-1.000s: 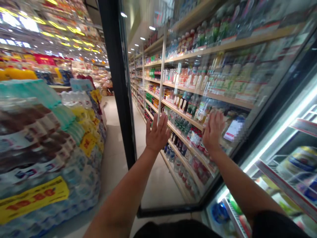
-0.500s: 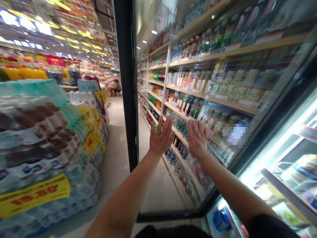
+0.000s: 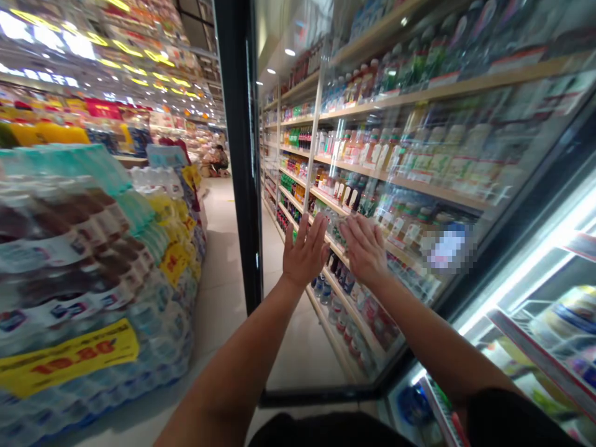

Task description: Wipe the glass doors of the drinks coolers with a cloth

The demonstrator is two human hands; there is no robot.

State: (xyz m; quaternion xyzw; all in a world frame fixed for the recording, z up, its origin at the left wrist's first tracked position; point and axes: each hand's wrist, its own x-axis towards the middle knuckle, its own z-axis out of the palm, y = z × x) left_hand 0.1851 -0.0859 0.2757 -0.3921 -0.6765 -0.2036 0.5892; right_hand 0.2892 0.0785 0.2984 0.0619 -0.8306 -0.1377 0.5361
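Note:
Both my hands press flat against the inside of an open glass fridge door (image 3: 419,298) with a black frame. My left hand (image 3: 305,251) has its fingers spread, palm on the glass near the door's middle. My right hand (image 3: 365,248) lies flat right beside it, fingers stretched out and pointing left. Neither hand holds anything. Through the glass I see store shelves (image 3: 372,174) lined with bottled drinks.
The lit fridge interior (image 3: 535,335) with wire racks and packaged goods is at the lower right. Stacked packs of bottled drinks (image 3: 88,273) with yellow price signs stand on the left. An aisle of tiled floor (image 3: 218,261) runs ahead, where a person crouches far off.
My right hand has slid left across the glass until it is next to my left hand. The door has swung slightly and the view shifted with it.

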